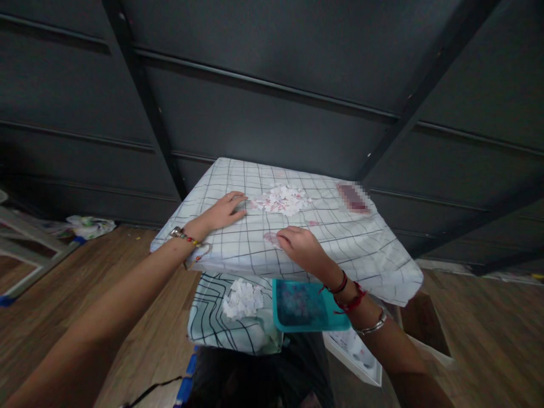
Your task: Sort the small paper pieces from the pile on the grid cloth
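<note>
From my distant seat, I see the left hand lying palm down, fingers a little spread, on the checked cloth, just beside the scrap pile, perhaps to steady the cloth. The right hand curls at a pinkish piece on this cloth; whether it pinches, I cannot tell. The teal tray sits lower, near me, probably for easy reach

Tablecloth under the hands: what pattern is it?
The tablecloth is white with a grid of dark lines, best seen in the head view.
</note>
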The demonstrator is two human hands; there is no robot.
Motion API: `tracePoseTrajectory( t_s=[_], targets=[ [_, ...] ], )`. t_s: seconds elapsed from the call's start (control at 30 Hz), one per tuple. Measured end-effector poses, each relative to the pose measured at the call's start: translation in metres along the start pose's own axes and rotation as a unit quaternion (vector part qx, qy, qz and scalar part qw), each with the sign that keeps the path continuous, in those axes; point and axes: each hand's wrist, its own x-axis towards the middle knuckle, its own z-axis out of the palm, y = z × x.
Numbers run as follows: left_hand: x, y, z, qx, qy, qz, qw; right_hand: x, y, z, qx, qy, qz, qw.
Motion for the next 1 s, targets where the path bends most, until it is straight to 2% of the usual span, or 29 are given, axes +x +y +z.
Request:
tracePoseTrajectory(
  t_s=[0.3, 0.57, 0.67, 0.8, 0.93, 1.0],
  targets=[
    [0.001, -0.003, 0.004, 0.028, -0.036, -0.010, 0.999, 0.000, -0.032, 0.000, 0.012, -0.006, -0.093, 0.996],
    [0.000, 0.002, 0.002, 0.040, -0.048, -0.018, 0.998, -0.008, -0.039, -0.006, 0.016, -0.043, -0.147, 0.988],
    [0.000, 0.002, 0.002, 0.045, -0.046, -0.020, 0.998, -0.007, -0.036, -0.011, 0.013, -0.029, -0.139, 0.990],
    [0.000, 0.002, 0.002, 0.053, -0.049, -0.016, 0.997, -0.002, -0.008, -0.018, 0.023, 0.019, -0.078, 0.997],
    [0.000, 0.001, 0.002, 0.065, -0.049, -0.001, 0.997, -0.004, 0.054, -0.018, 0.015, 0.061, -0.009, 0.998],
    [0.000, 0.002, 0.000, 0.078, -0.041, 0.026, 0.996, -0.007, 0.090, -0.015, 0.021, 0.094, 0.011, 0.995]
  ],
)
